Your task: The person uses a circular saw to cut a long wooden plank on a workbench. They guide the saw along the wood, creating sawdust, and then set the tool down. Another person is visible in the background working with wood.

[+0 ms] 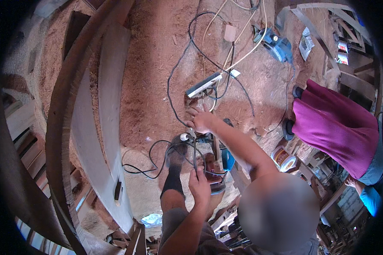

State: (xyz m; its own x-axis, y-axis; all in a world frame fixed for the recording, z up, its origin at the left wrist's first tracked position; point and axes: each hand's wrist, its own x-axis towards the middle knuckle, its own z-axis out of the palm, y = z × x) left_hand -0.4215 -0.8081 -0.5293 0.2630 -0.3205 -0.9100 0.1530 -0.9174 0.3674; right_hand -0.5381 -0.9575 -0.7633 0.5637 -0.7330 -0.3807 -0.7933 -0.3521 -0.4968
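My left hand is closed around a black cable, which runs up from the fingers and loops out to the left. Farther out, my right hand reaches over the ground with its fingers apart. Near those fingertips lies a long black-and-white power strip with cords at its right end. A white round piece shows just below my right hand. Under my right forearm sits a teal-blue power tool, partly covered by the arm. Whether the right fingertips touch a cord, I cannot tell.
Long curved wooden planks stand along the left. Another blue power tool lies at the upper right amid trailing cords. A person in a purple cloth stands at the right, near a white bucket. Sawdust covers the ground. A blurred patch hides the lower right.
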